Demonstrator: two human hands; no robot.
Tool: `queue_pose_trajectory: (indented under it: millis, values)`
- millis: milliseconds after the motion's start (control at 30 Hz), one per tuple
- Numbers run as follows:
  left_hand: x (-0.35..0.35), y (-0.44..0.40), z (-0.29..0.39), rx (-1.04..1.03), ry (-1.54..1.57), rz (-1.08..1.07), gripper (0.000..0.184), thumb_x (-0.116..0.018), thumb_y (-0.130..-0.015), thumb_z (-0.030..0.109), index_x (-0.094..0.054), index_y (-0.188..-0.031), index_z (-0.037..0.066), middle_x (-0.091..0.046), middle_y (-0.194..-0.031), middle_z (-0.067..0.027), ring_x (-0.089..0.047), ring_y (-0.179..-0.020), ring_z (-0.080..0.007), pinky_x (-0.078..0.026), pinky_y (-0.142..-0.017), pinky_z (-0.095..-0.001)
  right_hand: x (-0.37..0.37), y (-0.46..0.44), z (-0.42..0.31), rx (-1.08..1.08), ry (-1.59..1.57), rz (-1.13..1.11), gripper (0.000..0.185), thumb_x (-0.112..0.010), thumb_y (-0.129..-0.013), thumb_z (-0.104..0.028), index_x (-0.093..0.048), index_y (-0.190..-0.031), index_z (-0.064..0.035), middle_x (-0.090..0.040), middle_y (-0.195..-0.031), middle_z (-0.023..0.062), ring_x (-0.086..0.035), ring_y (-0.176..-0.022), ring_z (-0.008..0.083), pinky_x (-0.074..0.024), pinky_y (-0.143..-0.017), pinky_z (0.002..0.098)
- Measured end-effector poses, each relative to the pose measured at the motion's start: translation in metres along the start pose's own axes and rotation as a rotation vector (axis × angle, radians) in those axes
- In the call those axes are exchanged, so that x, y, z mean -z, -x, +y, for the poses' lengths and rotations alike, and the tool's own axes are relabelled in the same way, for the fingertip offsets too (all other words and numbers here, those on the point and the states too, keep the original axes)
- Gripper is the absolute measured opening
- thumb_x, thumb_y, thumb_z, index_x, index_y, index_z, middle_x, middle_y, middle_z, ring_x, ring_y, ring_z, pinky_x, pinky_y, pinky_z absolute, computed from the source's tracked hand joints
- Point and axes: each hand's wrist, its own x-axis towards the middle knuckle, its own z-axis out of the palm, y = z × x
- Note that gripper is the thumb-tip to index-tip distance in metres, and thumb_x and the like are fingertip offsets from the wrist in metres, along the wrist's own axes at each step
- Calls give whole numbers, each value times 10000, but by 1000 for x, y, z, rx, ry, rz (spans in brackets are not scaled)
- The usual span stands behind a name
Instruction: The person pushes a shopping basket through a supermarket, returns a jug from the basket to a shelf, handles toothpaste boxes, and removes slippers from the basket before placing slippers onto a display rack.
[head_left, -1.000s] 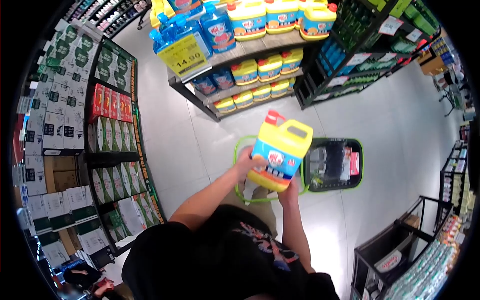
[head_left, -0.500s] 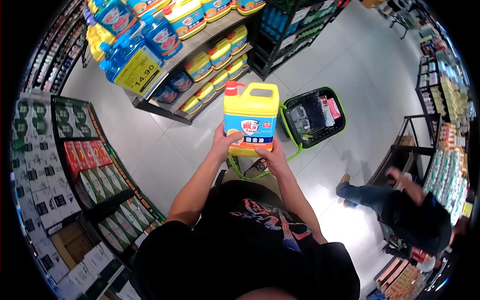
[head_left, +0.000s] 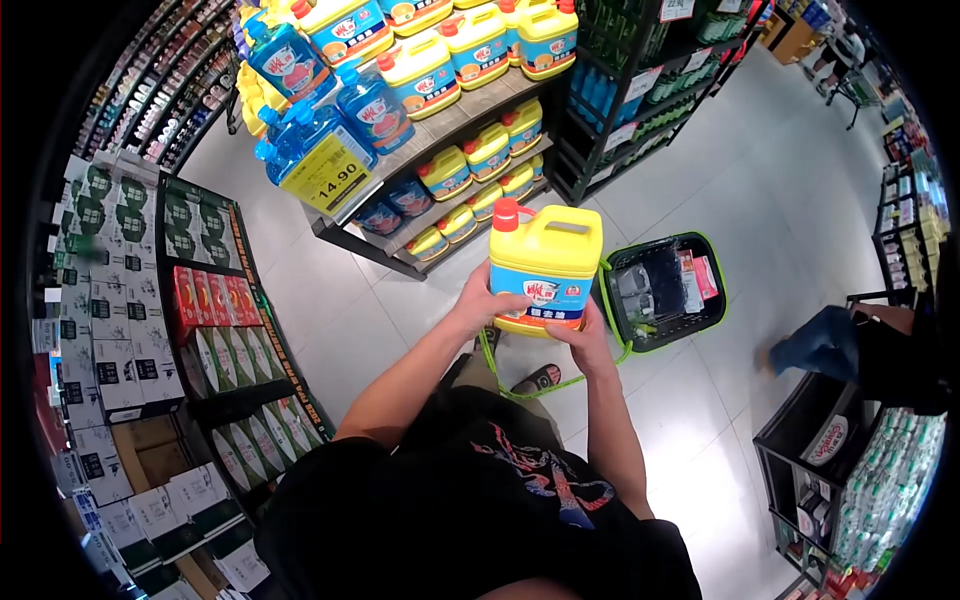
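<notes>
A yellow jug of dish soap (head_left: 548,262) with a red pump cap and a blue label is held upright before me. My left hand (head_left: 482,304) grips its lower left side, thumb across the label. My right hand (head_left: 590,345) clasps the lower right corner, thumb on the front. Both hands' other fingers are hidden behind the jug. Just beyond it on the right, a black shopping basket (head_left: 672,338) with a green rim stands on the floor. Inside lie a dark flat package (head_left: 655,287) and a pink-and-white packet (head_left: 705,277). The basket's green handle (head_left: 540,394) hangs down near my feet.
Ahead, a wooden display shelf (head_left: 455,120) bears similar yellow jugs and blue bottles (head_left: 375,112), with a yellow price sign (head_left: 330,178). Boxed goods (head_left: 130,330) line the left. A person in jeans (head_left: 825,340) is by the right-hand shelves (head_left: 815,440).
My view has shifted, so the shelf and basket appear farther right and lower. The jug stays in both hands. The other person has moved up along the right side.
</notes>
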Motion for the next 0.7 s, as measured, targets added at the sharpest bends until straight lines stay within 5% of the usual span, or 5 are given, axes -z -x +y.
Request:
queue_pose_trajectory:
  millis: [200, 300, 467, 700]
  values:
    - [38, -42, 9, -25, 37, -33, 642, -762, -655, 2, -492, -1237, 4, -612, -1166, -111, -604, -1062, -196, -476, -940, -337, -10, -52, 0, -97, 265, 56, 611, -781, -707, -12, -487, -1243, -25, -599, -1170, 68, -569, -1087, 151, -448, -951, 296]
    - [59, -84, 28, -146, 108, -20, 653, -764, -655, -30, -484, -1244, 7, -610, -1171, -113, -613, -1048, -202, -483, -933, -341, -27, -95, 12, 104, 436, 257, 654, -777, -747, -83, -452, -1312, -32, -562, -1220, 91, -548, -1104, 171, -447, -933, 326]
    - [108, -180, 40, -359, 66, 45, 685, -801, -647, -15, -462, -1242, 5, -601, -1160, -102, -593, -1047, -176, -479, -935, -328, -44, -117, 48, 107, 370, 460, 583, -726, -795, -72, -469, -1316, -23, -561, -1216, 107, -526, -1119, 194, -445, -919, 321]
    - [147, -298, 79, -632, -200, 302, 630, -840, -621, 77, -501, -1148, 10, -620, -1087, -106, -602, -985, -178, -490, -879, -321, -58, -86, 100, -150, 126, 566, 395, -666, -847, -55, -547, -1222, -22, -622, -1083, 78, -571, -966, 138, -455, -840, 266]
